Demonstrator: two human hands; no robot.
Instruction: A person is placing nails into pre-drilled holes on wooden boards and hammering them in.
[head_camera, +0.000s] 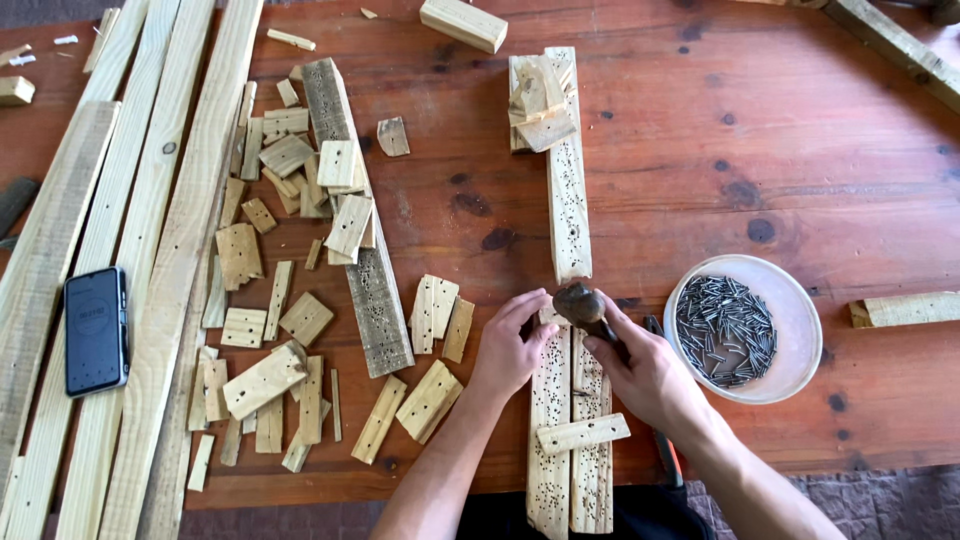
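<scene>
Right hand (650, 375) grips a hammer (580, 303), head over two slats (570, 430) at 6 o'clock on the tabletop (800, 150); left hand (510, 350) pinches at the slat top. Nail bowl (800, 320) at 3 o'clock.

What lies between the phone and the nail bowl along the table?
In the head view: long planks, scattered wood scraps, then both hands with the hammer, between phone and bowl.

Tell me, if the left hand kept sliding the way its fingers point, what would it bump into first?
Probably the hammer head. The left hand points up and to the right, its fingers almost at the hammer already. Beyond that lies the long wood strip full of nail holes. Heights are hard to judge.
</scene>
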